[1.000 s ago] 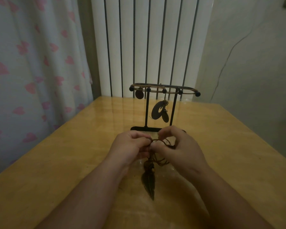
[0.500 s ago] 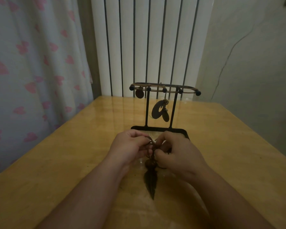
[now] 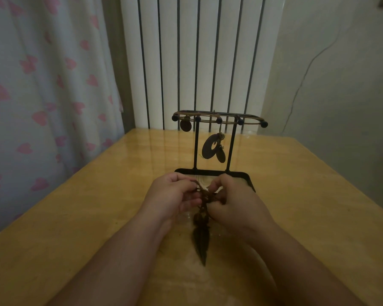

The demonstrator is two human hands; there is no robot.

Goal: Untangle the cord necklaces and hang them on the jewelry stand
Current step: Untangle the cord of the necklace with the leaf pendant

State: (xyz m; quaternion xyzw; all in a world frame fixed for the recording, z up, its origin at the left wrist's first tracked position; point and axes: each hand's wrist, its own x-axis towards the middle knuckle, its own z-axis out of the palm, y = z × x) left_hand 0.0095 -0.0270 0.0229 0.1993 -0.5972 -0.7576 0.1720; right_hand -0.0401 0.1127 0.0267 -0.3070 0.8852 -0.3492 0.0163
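Cord necklaces (image 3: 205, 198): knotted bundle low over table (image 3: 75, 217), pinched between left hand (image 3: 173, 196) and right hand (image 3: 237, 199), feather pendant (image 3: 200, 241) dangling. Jewelry stand (image 3: 217, 140) already carries two pendants; this tangle remains to free and hang.

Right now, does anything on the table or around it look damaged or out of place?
One thing: the cord necklace between the left hand and right hand is bunched in a knot, its feather pendant dangling. A thin dark line, maybe a crack, runs down the wall. The jewelry stand stands upright.
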